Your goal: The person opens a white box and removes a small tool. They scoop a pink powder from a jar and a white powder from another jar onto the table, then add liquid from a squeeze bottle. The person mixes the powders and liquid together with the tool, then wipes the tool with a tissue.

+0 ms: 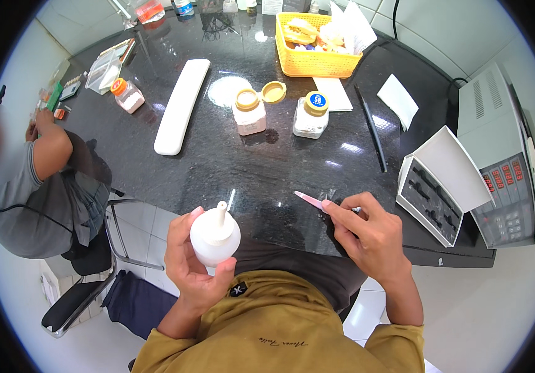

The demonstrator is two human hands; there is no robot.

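Observation:
My left hand [194,258] is wrapped round a white squeeze bottle [216,239], whose thin nozzle points up. My right hand [367,235] pinches a slim tool [308,200] with a pinkish, pointed, blade-like end aimed left, just over the dark tabletop; its exact kind is unclear. Farther back stands an uncapped clear jar [251,119] of pinkish powder. Its likely lid, a gold cap [274,92], lies beside it. To the right of that is a second jar [310,124], closed with a gold lid.
A long white case [182,107] lies at left, near an orange-capped jar [127,96]. Behind are a yellow basket [314,64] and a dark pen-like stick [372,129]. At right, an open white box [429,202] sits before a machine [503,180]. Another person [37,180] sits far left.

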